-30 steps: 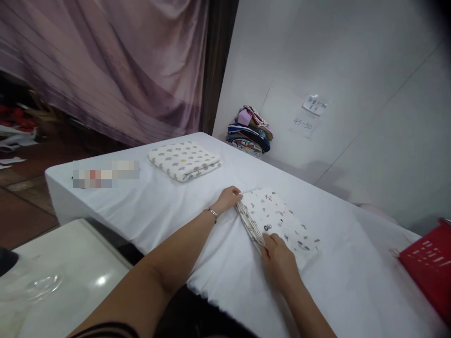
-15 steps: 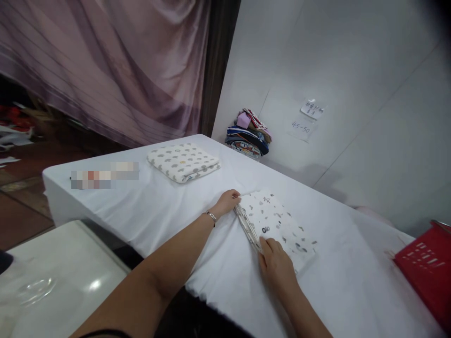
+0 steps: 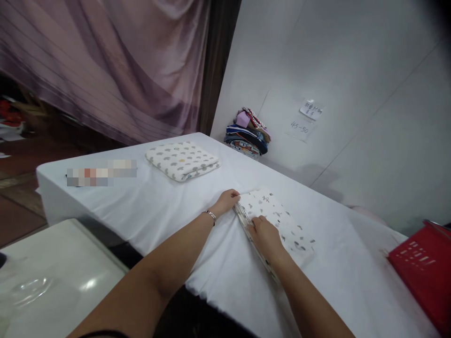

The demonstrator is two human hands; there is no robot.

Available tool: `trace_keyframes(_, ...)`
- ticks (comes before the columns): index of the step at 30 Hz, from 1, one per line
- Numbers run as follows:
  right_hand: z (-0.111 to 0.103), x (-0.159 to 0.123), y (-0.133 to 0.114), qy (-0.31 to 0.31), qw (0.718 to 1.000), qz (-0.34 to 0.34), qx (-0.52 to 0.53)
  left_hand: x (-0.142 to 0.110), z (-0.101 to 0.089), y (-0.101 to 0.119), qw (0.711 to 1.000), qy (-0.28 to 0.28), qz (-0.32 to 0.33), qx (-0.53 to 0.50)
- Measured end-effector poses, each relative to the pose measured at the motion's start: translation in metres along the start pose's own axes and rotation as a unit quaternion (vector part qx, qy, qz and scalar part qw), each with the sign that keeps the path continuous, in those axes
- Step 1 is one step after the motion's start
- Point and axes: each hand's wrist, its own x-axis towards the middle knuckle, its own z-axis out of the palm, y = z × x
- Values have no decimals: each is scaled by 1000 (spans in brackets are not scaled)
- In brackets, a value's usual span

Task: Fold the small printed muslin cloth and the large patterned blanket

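A folded white cloth with small grey and green prints [image 3: 282, 220] lies on the white-covered table [image 3: 169, 211], its layered edge facing me. My left hand [image 3: 226, 202], with a bracelet at the wrist, pinches the far left corner of this cloth. Along the same layered edge, nearer to me, my right hand [image 3: 266, 237] grips the cloth with bent fingers; part of the edge is hidden under it. Farther back to the left rests a second folded cloth, white with grey fan-like shapes [image 3: 181, 159], apart from both hands.
At the wall stands a stack of folded fabrics [image 3: 246, 134], left of two paper notes [image 3: 306, 119]. A red plastic basket [image 3: 423, 272] is at the right. A glossy white surface [image 3: 63, 267] sits at lower left. A purple curtain [image 3: 123, 61] hangs behind.
My right hand has slid up along the cloth's layered edge, closer to my left hand. The left hand keeps its pinch at the corner.
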Motion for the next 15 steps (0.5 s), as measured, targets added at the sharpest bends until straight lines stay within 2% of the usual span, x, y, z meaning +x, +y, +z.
trace_keyframes(6, 5, 3, 1, 5, 999, -4, -44, 1, 0, -2, 1000, -4, 2, -12)
trace_keyframes(11, 9, -1, -3, -8, 996, -43, -82, 3, 0, -4, 1000, -3, 0, -17)
trace_keyframes(15, 10, -2, -8, -18, 997, -28, -74, 3, 1, -6, 1000, 0, -3, -21)
